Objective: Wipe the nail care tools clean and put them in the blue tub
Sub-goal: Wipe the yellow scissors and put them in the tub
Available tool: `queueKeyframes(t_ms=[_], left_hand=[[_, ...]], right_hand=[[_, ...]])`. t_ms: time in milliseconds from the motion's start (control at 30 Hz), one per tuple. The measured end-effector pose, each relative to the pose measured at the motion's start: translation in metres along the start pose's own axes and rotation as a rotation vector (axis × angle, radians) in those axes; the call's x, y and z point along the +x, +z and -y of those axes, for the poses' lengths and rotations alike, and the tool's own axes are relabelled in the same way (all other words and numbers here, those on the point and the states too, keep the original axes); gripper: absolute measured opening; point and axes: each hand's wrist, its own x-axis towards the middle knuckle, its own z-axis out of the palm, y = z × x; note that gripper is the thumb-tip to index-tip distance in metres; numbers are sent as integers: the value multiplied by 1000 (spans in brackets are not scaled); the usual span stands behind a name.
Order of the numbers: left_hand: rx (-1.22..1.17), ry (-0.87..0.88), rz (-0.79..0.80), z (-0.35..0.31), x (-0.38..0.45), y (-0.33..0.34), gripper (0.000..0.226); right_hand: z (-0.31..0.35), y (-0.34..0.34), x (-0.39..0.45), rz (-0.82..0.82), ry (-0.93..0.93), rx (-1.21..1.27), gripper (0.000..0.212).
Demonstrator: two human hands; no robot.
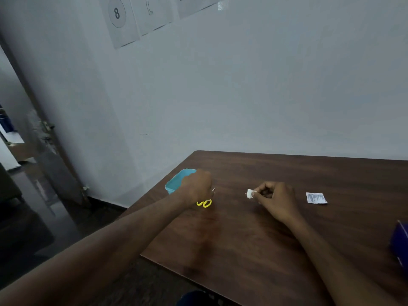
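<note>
Left hand (196, 187) apparently grips scissors (204, 203).

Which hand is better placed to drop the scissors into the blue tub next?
Left. The left hand already holds the scissors right beside the blue tub; the right hand pinches the wipe, farther away.

- Worktop (254, 228): dark brown wood grain, far edge against the wall.
- Wall (265, 85): plain pale grey-blue.
- Paper sheets (141, 16) stuck high on the wall; the leftmost shows a circled "8", another a partial barcode.
- Dark blue box (400, 241) at the right edge of the worktop, cut off by the frame.
- Door (44, 140) at left, dark, standing open.
- Floor (33, 228): dark, glossy.
</note>
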Motion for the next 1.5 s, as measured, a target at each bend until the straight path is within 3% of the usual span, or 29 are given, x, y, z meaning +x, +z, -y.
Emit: queueKeyframes(t_ms=[167,400,800,1067,1200,1333,1500], left_hand=[[-24,27,36,-2,-7,19,39],[-137,-7,24,0,-6,22,44],[-169,108,52,-25,16,20,46],[-339,191,194,-61,40,19,14],[-600,235,157,-88,47,22,20],[-1147,211,219,-104,55,41,18],[-1402,283,179,-118,66,60,11]], right_hand=[[0,-1,0,-2,3,-8,16],[1,1,0,2,0,-27,15],[-4,-5,4,-67,70,5,14],[-13,-16,11,-219,178,57,16],[-13,-22,13,-352,210,106,14],[-18,-28,17,-505,269,149,15],[-25,-28,22,-466,335,205,15]])
